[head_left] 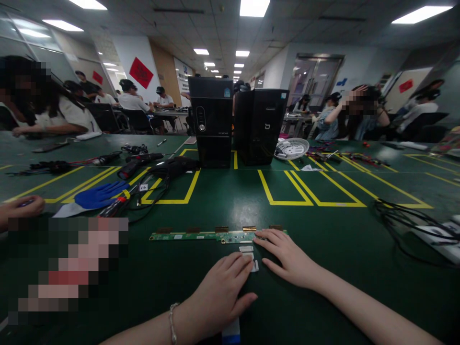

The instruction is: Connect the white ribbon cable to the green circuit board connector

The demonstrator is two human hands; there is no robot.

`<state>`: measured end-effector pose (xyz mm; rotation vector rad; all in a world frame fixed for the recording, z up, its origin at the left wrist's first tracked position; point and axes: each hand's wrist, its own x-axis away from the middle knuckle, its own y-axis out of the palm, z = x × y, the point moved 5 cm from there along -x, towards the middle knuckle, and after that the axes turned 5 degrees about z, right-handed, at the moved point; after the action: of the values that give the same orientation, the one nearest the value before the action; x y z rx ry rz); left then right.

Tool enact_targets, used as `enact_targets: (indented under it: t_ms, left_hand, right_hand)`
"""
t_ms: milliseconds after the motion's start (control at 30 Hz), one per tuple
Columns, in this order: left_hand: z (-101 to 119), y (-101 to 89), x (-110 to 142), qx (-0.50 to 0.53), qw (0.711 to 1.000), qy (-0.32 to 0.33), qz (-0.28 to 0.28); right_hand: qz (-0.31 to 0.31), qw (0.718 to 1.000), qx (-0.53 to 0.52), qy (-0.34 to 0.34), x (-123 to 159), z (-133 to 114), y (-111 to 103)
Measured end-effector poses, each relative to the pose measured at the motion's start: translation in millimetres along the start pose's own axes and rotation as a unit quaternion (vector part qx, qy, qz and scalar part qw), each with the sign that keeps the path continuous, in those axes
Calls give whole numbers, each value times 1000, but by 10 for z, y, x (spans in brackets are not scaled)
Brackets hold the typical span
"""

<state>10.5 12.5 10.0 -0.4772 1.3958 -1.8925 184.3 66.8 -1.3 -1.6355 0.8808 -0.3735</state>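
Observation:
A long, narrow green circuit board (204,236) lies flat on the dark green table, with copper-coloured tabs along its far edge. My right hand (285,251) rests over the board's right end, fingers stretched out and thumb apart. Just in front of the board, my left hand (224,282) lies palm down on a white flat piece (247,249), its fingers extended and its thumb spread. That piece looks like the end of a flat ribbon cable. A white strip with a blue end (231,330) shows below my left wrist; whether the two join is hidden.
Two black computer towers (212,124) stand ahead. Left are a blue glove (100,194), a red-and-black screwdriver (114,207), a black heat gun-like tool (172,165) and another person's hand (23,211). A white basket (292,148) sits behind; black cables (402,225) and a power strip (436,237) lie right.

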Motion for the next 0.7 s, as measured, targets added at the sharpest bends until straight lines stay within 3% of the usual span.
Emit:
enact_targets:
  t_ms: [333,700]
  left_hand:
    - [-71,80,-8,4,1000,6,5]
    - [-101,60,-27,22,999,-3,-27]
  right_hand:
    - [9,1000,22,-16,13,13,45]
    - [7,1000,7,-6,18,13,28]
